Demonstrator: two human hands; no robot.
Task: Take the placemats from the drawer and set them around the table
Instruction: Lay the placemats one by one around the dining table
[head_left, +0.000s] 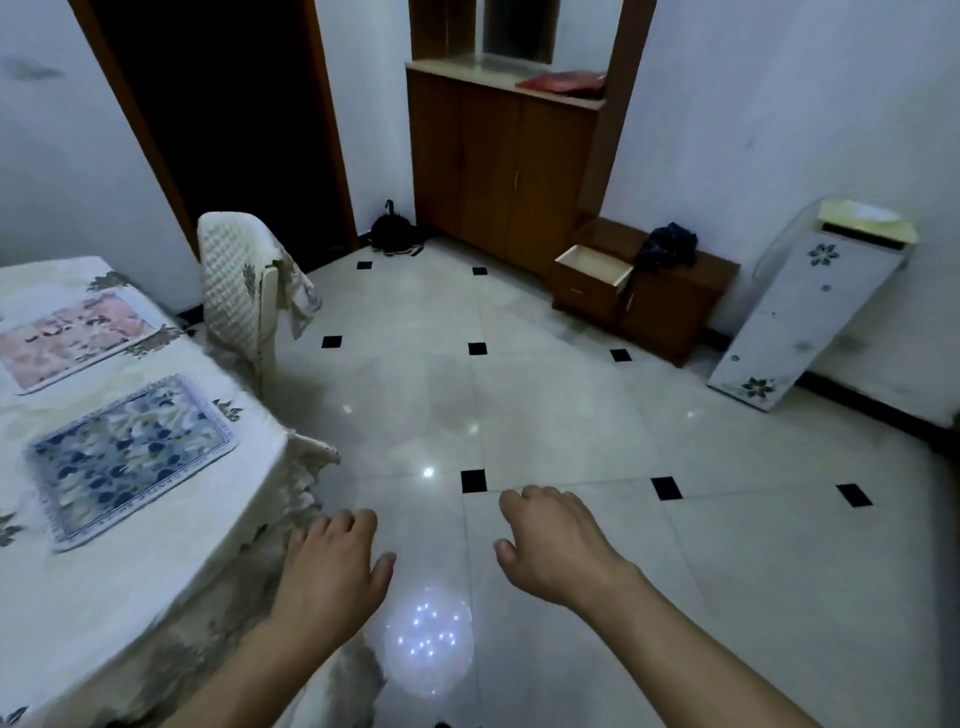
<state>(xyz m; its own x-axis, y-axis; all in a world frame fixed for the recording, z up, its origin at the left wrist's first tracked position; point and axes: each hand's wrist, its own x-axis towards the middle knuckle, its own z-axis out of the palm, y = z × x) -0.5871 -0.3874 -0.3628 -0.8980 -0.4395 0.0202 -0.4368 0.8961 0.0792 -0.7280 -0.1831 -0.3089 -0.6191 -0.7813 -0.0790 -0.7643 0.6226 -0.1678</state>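
Two placemats lie on the table (156, 566) at the left, which is covered by a cream cloth: a blue floral placemat (130, 457) near the corner and a pink floral placemat (72, 338) behind it. Across the room a small drawer (592, 270) stands pulled out of a low wooden cabinet (670, 306); its inside looks pale and I see nothing in it from here. My left hand (337, 566) and my right hand (556, 545) hang over the floor beside the table corner, palms down, fingers loosely curled, holding nothing.
A chair (244, 296) with a quilted cream cover stands at the table's far side. A tall wooden cupboard (504, 161) fills the back wall, with a dark doorway (223, 114) left of it. A white flowered panel (810, 306) leans on the right wall. A dark cloth (667, 249) lies on the low cabinet.
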